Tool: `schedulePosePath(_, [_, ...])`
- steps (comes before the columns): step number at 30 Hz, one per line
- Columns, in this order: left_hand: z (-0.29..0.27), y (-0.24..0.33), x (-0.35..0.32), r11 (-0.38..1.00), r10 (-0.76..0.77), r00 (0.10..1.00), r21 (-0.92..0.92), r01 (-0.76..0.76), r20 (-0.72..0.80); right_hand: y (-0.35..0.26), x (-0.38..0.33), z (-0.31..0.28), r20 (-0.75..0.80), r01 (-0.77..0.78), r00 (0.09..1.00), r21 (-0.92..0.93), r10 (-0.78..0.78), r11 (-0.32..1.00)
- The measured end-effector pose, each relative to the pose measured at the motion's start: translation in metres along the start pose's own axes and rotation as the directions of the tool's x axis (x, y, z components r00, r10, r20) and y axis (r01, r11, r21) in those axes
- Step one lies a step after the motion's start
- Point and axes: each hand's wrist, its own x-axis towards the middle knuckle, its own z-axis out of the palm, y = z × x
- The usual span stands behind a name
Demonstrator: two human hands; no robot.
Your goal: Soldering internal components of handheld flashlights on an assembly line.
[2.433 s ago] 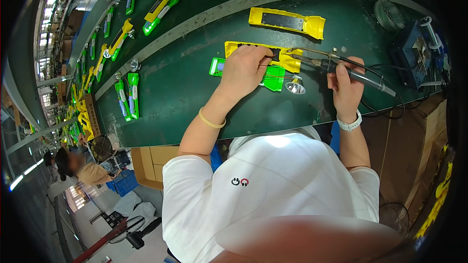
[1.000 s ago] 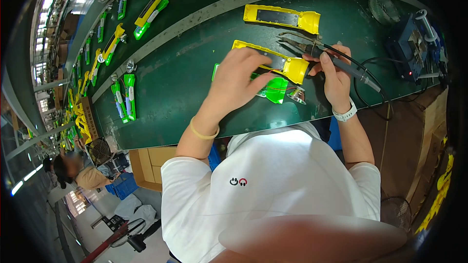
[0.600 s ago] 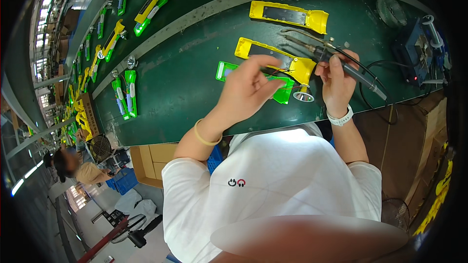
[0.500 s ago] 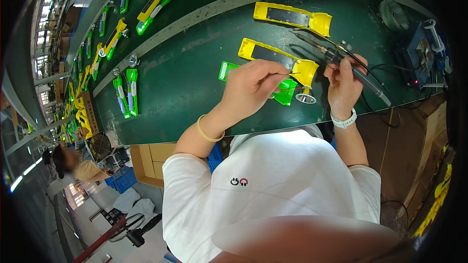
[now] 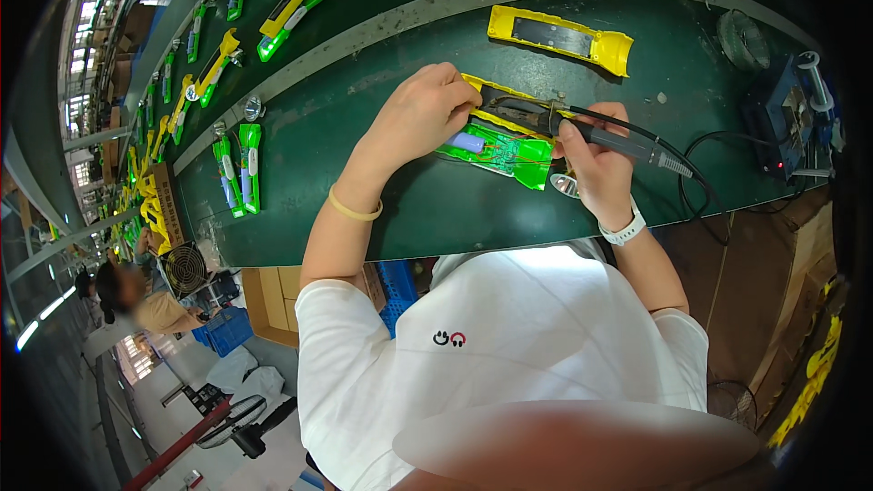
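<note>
In my right hand (image 5: 596, 159) is a soldering iron (image 5: 627, 143), its tip pointing left over a yellow flashlight housing (image 5: 482, 82). The fingertips of my left hand (image 5: 416, 118) are pinched at that housing's left end; what they hold is hidden. Just nearer to me lies a green housing half (image 5: 532, 173) with a circuit board (image 5: 500, 153), thin wires and a blue-violet battery cell (image 5: 466, 142). A shiny reflector (image 5: 565, 185) rests at its right end, below my right hand. Farther back lies another yellow housing (image 5: 559, 38) with a dark panel.
At right stand a blue soldering station (image 5: 768, 118) with its cable and a wire-mesh cup (image 5: 741, 38). Green light units (image 5: 248, 168) lie at left; more yellow and green ones (image 5: 296, 5) lie beyond a metal rail (image 5: 391, 20). Another person (image 5: 159, 305) is at far left.
My left hand has moved left and away from me to the yellow housing's end. The soldering iron has swung lower and left over the housing, and the green half now shows its circuit board.
</note>
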Motion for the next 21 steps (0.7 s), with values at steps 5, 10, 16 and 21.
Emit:
schedulePosePath(5, [0.001,0.004,0.003,0.999,-0.046,0.999,-0.013,0.046,0.006,0.006,0.004,-0.001,0.054,-0.018,0.998,-0.02,0.019,1.0])
schedulePosePath(10, [0.002,0.005,0.006,1.0,-0.026,1.0,0.006,0.026,0.004,0.007,0.007,0.003,0.055,-0.019,0.998,-0.035,0.021,0.999])
schedulePosePath(16, [0.003,0.003,0.007,0.999,-0.02,1.0,0.031,0.02,0.021,0.01,0.01,0.004,0.04,-0.022,0.999,-0.091,0.025,0.996])
schedulePosePath(21, [0.004,0.003,0.009,0.999,-0.025,1.0,0.031,0.025,0.013,0.01,0.012,-0.001,0.032,0.013,0.999,-0.042,-0.012,0.999])
